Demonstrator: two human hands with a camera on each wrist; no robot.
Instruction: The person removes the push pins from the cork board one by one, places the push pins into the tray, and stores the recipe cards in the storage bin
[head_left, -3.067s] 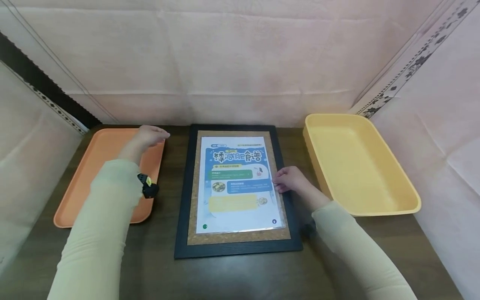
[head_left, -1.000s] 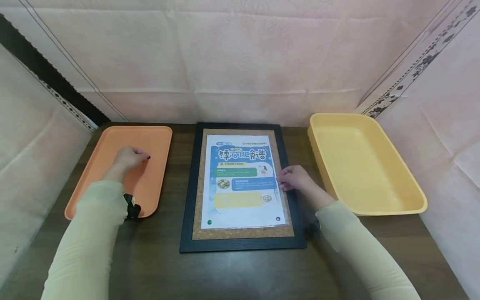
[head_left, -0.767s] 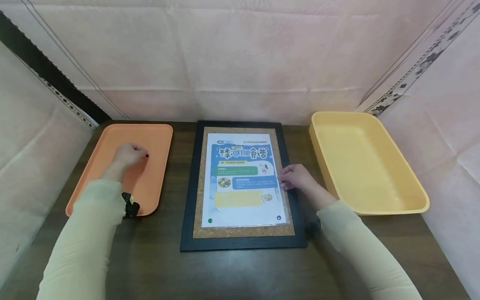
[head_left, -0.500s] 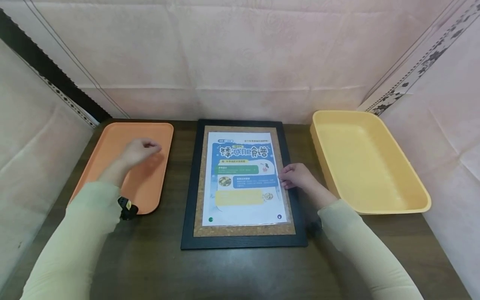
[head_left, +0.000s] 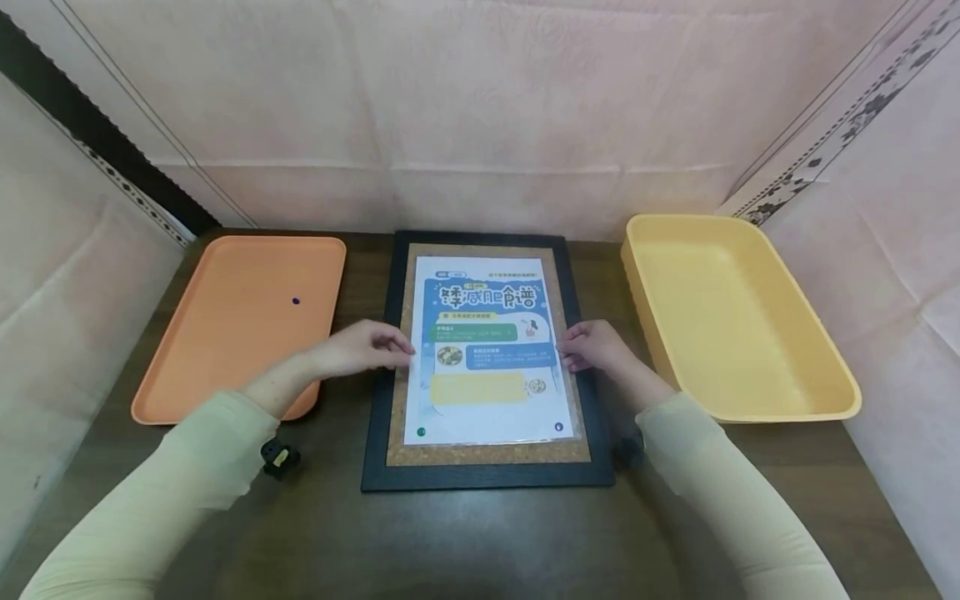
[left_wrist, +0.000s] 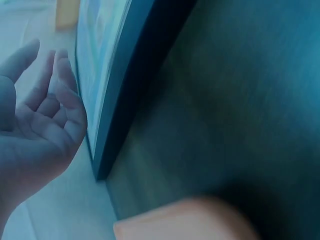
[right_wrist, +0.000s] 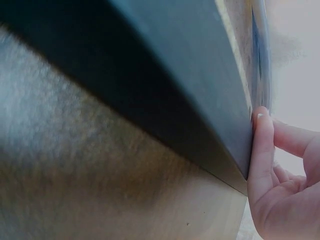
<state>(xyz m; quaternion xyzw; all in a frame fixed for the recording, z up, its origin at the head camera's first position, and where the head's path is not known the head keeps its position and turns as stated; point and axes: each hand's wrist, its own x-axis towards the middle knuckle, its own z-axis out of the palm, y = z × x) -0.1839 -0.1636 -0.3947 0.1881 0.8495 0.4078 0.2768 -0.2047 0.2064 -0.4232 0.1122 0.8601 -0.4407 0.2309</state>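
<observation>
A printed sheet (head_left: 480, 421) with a shiny edge lies on a black-framed corkboard (head_left: 487, 477). At its right edge my right hand (head_left: 596, 343) pinches the sheet between thumb and forefinger; the right wrist view shows those fingertips at the edge. My left hand (head_left: 363, 346) hovers by the left edge, fingers loosely bent; in the left wrist view the thumb stands apart with nothing held. Whether it touches the sheet, I cannot tell. Green (head_left: 421, 432) and purple (head_left: 558, 427) dots mark the sheet's lower corners. One small dark-blue round piece (head_left: 296, 301) lies on the orange tray (head_left: 225, 317).
To the right of the board stands a deep yellow bin (head_left: 727, 325). Everything rests on a dark wooden table (head_left: 465, 542). Pale cloth walls (head_left: 480, 108) close off the back and both sides.
My left hand has let go of the dark-blue piece on the orange tray and moved right to the sheet's left edge. The right hand stays at the right edge.
</observation>
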